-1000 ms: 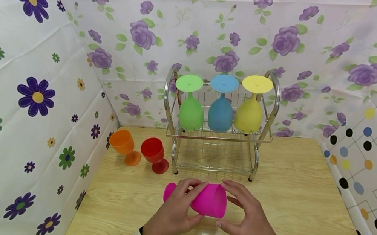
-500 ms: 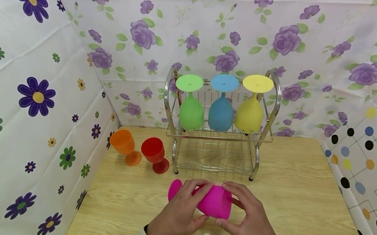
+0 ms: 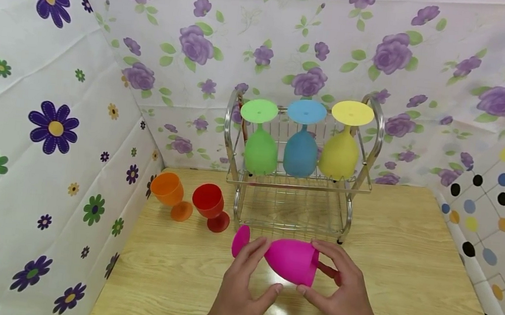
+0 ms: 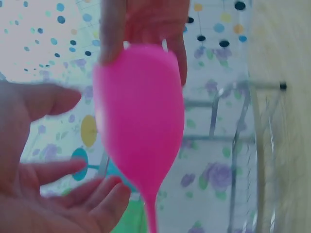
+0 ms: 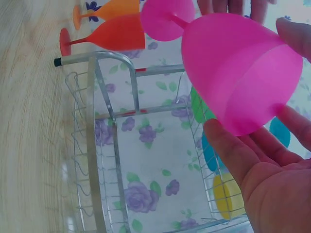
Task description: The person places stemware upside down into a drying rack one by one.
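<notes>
Near the back edge of the desk [image 3: 405, 273] stands a metal rack [image 3: 297, 186]. My right hand [image 3: 348, 296] pinches the rim of a pink goblet [image 3: 293, 260] between thumb and fingers; my left hand [image 3: 239, 293] is spread beside its stem, contact unclear. I have the goblet sideways over the desk, before the rack, mouth to my right. The rack's upper tier carries, upside down, a yellow goblet [image 3: 339, 155], blue goblet [image 3: 300, 154] and green goblet [image 3: 260, 150]. Near the desk's back left corner, a red goblet [image 3: 208, 201] and orange goblet [image 3: 168, 190] stand upright.
</notes>
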`<action>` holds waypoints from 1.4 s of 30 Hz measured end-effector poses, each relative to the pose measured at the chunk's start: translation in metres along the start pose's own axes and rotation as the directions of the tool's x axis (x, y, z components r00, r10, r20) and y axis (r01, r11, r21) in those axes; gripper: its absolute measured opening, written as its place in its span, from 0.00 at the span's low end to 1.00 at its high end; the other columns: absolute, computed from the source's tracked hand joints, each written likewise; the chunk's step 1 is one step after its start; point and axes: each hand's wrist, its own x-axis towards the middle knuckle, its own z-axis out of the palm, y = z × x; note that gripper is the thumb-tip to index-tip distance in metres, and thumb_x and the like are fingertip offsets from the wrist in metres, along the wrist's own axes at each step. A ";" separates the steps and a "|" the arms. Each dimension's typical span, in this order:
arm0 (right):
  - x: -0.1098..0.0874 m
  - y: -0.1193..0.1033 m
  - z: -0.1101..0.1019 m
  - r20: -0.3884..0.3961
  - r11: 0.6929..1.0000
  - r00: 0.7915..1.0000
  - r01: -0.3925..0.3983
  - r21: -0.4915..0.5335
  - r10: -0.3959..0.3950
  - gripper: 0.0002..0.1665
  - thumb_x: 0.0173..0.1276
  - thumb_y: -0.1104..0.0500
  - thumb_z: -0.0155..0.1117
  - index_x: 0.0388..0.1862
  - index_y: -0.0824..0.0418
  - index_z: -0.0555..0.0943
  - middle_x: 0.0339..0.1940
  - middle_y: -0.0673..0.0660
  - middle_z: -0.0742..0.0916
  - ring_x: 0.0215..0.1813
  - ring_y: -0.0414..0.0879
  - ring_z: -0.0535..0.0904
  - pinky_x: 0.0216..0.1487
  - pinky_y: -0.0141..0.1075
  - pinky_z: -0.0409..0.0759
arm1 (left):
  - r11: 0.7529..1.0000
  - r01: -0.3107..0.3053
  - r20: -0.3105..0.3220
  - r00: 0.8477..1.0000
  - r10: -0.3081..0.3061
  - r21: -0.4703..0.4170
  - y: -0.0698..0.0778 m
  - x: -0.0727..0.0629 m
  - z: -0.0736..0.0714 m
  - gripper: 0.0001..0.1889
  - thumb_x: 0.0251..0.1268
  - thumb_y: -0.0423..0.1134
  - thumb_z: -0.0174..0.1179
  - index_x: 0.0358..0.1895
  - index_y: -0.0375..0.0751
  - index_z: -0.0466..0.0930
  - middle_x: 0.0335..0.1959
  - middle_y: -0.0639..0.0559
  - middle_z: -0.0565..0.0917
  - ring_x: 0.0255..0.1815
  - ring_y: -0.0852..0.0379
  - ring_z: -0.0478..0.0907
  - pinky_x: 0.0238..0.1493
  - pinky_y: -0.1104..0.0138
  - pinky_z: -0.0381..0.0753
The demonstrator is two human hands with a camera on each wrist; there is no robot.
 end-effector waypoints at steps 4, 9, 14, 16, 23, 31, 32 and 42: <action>0.001 0.003 -0.001 -0.038 0.992 0.999 0.009 0.129 -0.004 0.53 0.47 0.79 0.83 0.74 0.73 0.71 0.68 0.71 0.79 0.71 0.44 0.79 0.55 0.35 0.88 | 0.909 0.224 -0.037 0.967 -0.252 -0.351 0.010 -0.009 0.006 0.37 0.69 0.40 0.73 0.79 0.46 0.69 0.76 0.50 0.73 0.75 0.51 0.74 0.72 0.62 0.80; 0.002 0.004 -0.001 -0.052 0.952 0.998 -0.005 0.307 0.022 0.50 0.51 0.86 0.73 0.75 0.78 0.66 0.71 0.71 0.77 0.72 0.49 0.79 0.56 0.39 0.89 | 0.653 0.350 0.035 0.895 -0.444 -0.672 0.011 -0.009 0.010 0.32 0.72 0.34 0.67 0.76 0.35 0.68 0.75 0.40 0.74 0.75 0.45 0.75 0.70 0.66 0.81; 0.003 0.002 0.001 -0.046 0.906 0.998 -0.028 0.423 0.052 0.47 0.56 0.88 0.67 0.76 0.80 0.63 0.74 0.66 0.76 0.71 0.49 0.80 0.54 0.42 0.90 | 0.532 0.338 0.075 0.888 -0.455 -0.776 0.005 -0.003 0.015 0.33 0.74 0.31 0.64 0.77 0.29 0.61 0.74 0.35 0.73 0.73 0.47 0.76 0.69 0.65 0.81; 0.003 0.002 0.002 -0.041 0.875 0.998 -0.014 0.484 0.038 0.47 0.56 0.89 0.65 0.75 0.82 0.62 0.74 0.67 0.76 0.71 0.50 0.80 0.55 0.43 0.90 | 0.492 0.301 0.072 0.900 -0.430 -0.817 0.003 -0.001 0.018 0.34 0.74 0.29 0.62 0.77 0.27 0.58 0.73 0.36 0.73 0.72 0.48 0.77 0.70 0.63 0.81; -0.005 -0.002 0.009 0.005 0.789 0.994 -0.089 0.609 0.108 0.45 0.61 0.88 0.60 0.77 0.82 0.58 0.71 0.62 0.77 0.68 0.48 0.81 0.54 0.47 0.90 | 0.376 0.214 0.082 0.938 -0.337 -0.902 0.000 0.002 0.028 0.31 0.74 0.24 0.60 0.75 0.30 0.58 0.65 0.46 0.77 0.68 0.52 0.79 0.69 0.57 0.83; -0.009 -0.005 0.011 0.013 0.789 0.990 -0.121 0.603 0.142 0.43 0.64 0.86 0.58 0.78 0.81 0.57 0.69 0.61 0.79 0.66 0.47 0.82 0.55 0.45 0.90 | 0.391 0.163 0.036 0.949 -0.313 -0.906 -0.001 0.005 0.031 0.30 0.70 0.22 0.62 0.72 0.29 0.63 0.62 0.46 0.79 0.63 0.53 0.82 0.64 0.59 0.86; -0.009 -0.004 0.011 0.016 0.790 0.989 -0.127 0.600 0.147 0.43 0.64 0.85 0.58 0.78 0.81 0.57 0.69 0.61 0.79 0.66 0.47 0.82 0.56 0.45 0.90 | 0.400 0.159 0.028 0.949 -0.315 -0.903 -0.001 0.006 0.031 0.29 0.69 0.22 0.63 0.71 0.28 0.64 0.61 0.45 0.80 0.63 0.53 0.82 0.64 0.60 0.86; -0.009 0.001 0.005 0.064 0.807 0.977 -0.203 0.554 0.202 0.43 0.65 0.84 0.59 0.79 0.79 0.57 0.70 0.59 0.79 0.66 0.45 0.81 0.56 0.44 0.90 | 0.526 0.165 -0.022 0.943 -0.332 -0.834 -0.005 0.014 0.031 0.30 0.65 0.24 0.69 0.69 0.27 0.71 0.59 0.46 0.82 0.61 0.52 0.82 0.59 0.64 0.89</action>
